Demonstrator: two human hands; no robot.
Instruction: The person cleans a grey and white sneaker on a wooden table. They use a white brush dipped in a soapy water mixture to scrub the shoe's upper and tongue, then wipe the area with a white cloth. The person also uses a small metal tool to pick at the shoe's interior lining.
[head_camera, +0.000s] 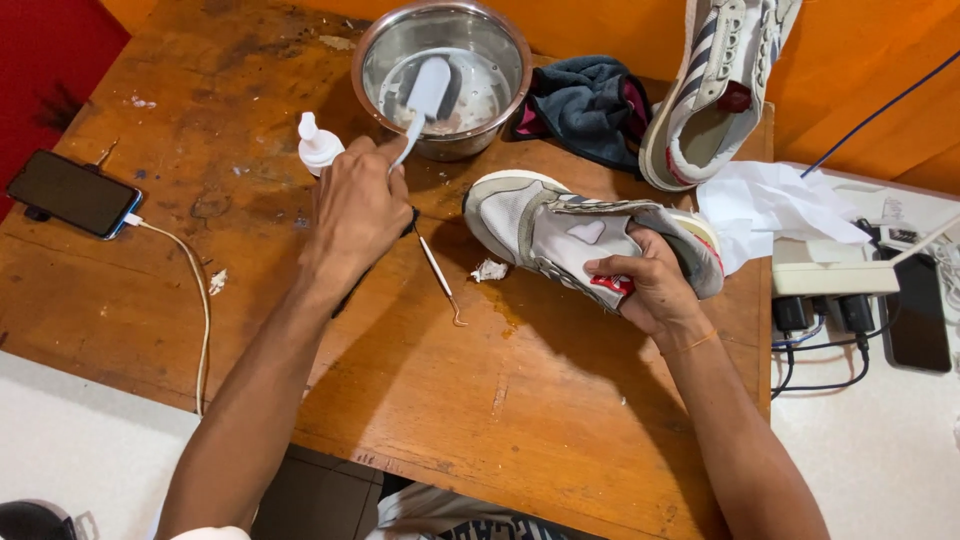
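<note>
The left hand (358, 205) has its fingers curled tight around a brush (425, 95), whose head dips into the steel bowl (380, 45) of soapy water. The right hand (650, 290) is wrapped around a shoe (545, 225), lifted just above the table (480, 400). A bottle (318, 143) stands beside the bowl.

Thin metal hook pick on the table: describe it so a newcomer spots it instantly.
On the worn wooden table, look between the left hand and the grey sneaker held by the right hand. The thin metal hook pick lies bare on the wood, slim, silvery, with a curled tip.
</note>
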